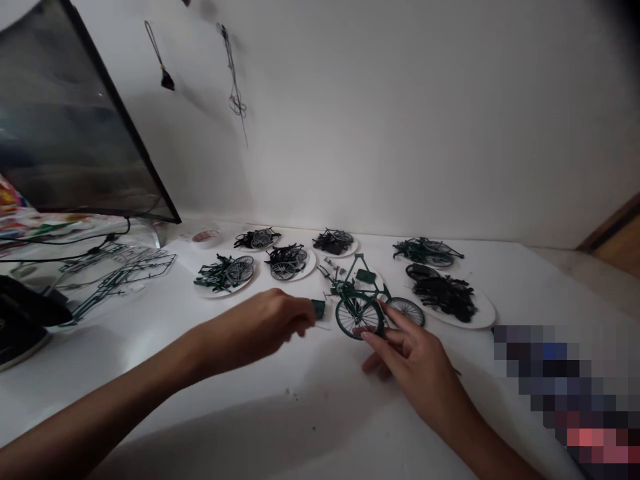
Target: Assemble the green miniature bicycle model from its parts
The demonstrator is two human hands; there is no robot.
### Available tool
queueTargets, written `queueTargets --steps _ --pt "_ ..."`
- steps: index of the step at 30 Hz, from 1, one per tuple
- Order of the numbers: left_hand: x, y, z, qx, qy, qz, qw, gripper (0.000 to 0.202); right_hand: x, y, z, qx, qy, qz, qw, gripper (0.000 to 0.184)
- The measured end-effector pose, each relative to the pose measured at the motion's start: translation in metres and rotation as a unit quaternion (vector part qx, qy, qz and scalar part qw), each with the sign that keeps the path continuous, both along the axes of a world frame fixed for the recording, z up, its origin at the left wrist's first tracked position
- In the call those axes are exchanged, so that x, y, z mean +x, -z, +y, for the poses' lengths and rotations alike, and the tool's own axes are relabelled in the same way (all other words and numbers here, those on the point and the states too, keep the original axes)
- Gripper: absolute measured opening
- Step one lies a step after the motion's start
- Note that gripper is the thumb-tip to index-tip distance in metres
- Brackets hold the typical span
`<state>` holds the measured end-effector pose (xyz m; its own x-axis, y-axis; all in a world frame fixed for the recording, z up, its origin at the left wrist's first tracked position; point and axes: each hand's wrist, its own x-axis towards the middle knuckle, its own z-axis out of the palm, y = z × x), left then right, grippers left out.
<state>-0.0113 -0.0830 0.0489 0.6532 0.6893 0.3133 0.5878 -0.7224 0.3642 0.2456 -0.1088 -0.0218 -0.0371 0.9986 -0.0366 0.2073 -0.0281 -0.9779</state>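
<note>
a: what's the left hand (270, 323) doing?
b: it's pinching a small dark green plastic part (319, 308) between its fingertips, just beside a green model bicycle (363, 293).
a: and the right hand (407, 360)?
b: its fingers are touching the nearer wheel (359, 317), though i can't tell if they're gripping it. the bicycle is standing on a white table (300, 413).
a: what's showing farther off?
b: white plates (483, 320) are carrying dark model parts (445, 298), and a white wall (400, 120) is rising behind them.
</note>
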Motion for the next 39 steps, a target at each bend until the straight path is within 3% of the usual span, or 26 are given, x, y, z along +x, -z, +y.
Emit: queueTargets --steps 2,4,5,12,19,28,39 --pt "0.022 -0.005 -0.01 -0.218 0.025 -0.082 0.972 0.022 0.001 0.002 0.001 0.007 -0.003 -0.001 1.0 0.09" --pt "0.043 -0.007 -0.014 -0.32 0.042 -0.108 0.94 0.012 0.003 0.004 0.002 0.013 -0.007 0.002 1.0 0.091" --pt "0.051 -0.006 -0.013 -0.331 0.05 -0.113 0.935 0.01 0.003 0.005 0.002 0.015 -0.008 0.004 1.0 0.091" --pt "0.071 0.0 0.0 -0.275 0.012 -0.09 0.957 0.012 0.003 0.003 0.002 0.019 -0.029 0.019 0.999 0.072" --pt "0.08 0.003 -0.004 -0.156 -0.036 0.005 0.987 0.016 0.006 0.007 0.001 0.021 -0.043 0.035 0.998 0.067" --pt "0.082 -0.006 -0.005 -0.152 -0.059 0.039 0.986 0.014 0.007 0.01 0.001 0.032 -0.05 0.03 0.998 0.063" --pt "0.078 -0.012 -0.009 -0.193 -0.047 0.009 0.98 0.016 0.008 0.01 0.002 0.039 -0.055 0.011 0.998 0.06"
